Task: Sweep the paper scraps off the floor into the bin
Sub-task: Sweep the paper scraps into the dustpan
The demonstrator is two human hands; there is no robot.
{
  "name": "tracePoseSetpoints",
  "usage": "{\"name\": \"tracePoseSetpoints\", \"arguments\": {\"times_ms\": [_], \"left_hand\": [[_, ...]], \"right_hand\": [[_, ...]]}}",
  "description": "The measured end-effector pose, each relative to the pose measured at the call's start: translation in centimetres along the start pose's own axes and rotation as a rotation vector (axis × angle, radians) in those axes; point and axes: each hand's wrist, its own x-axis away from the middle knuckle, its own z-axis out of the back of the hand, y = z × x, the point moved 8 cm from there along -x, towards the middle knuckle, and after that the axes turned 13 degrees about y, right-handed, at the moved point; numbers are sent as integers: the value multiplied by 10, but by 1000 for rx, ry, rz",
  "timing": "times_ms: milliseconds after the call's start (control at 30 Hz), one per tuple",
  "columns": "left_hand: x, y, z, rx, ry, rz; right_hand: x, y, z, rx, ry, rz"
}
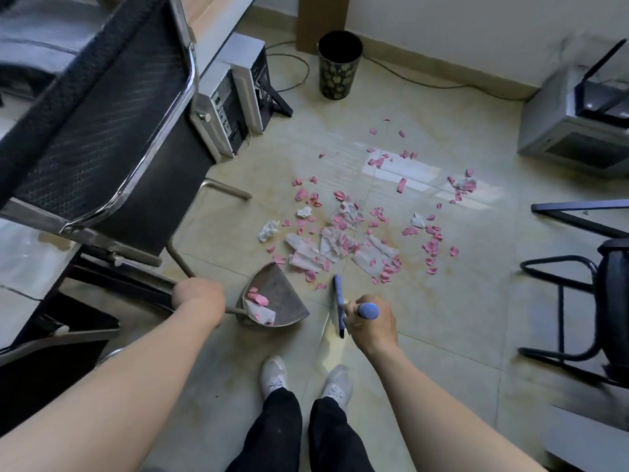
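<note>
Pink and white paper scraps (343, 229) lie scattered over the tiled floor in front of me. My left hand (199, 298) grips the handle of a grey dustpan (280, 294), which rests on the floor and holds a few pink and white scraps. My right hand (372, 321) is closed on the blue handle of a broom (339, 304), whose head touches the floor just right of the dustpan, at the near edge of the scrap pile. A dark patterned bin (337, 66) stands upright by the far wall, well beyond the scraps.
A mesh office chair (95, 107) and desk crowd the left side, with computer towers (238, 97) beside them. Cables (425, 83) run along the far wall. A grey box (571, 127) and a black chair frame (578, 301) sit at the right. My feet (306, 379) stand behind the dustpan.
</note>
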Motion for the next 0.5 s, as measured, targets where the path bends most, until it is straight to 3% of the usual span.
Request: {"name": "tracePoseSetpoints", "arguments": {"times_ms": [500], "left_hand": [[-36,-38,-62,4,-47,6]], "right_hand": [[24,-48,-60,109,-49,119]]}}
